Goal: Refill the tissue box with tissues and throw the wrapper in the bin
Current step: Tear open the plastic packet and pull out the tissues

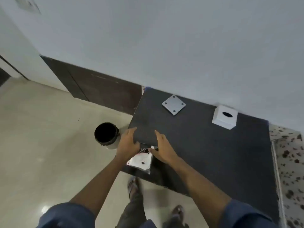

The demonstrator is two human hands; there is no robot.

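Dark grey rectangular desk against a pale wall. At its near-left corner, about 7 o'clock on the top, a clear plastic wrapper holding white folded tissues. Left hand pinching the wrapper's far edge, thumb closed against it, fingers stretched out flat. Right hand pinching the same edge just beside, thumb pressed to the plastic, remaining fingers extended. Towards 1 o'clock, near the wall, a white cube-shaped tissue box with a dark oval slot on top. At 12 o'clock, a flat grey square plate with four dark dots. On the glossy cream floor at 9 o'clock, a round bin lined with a black bag.
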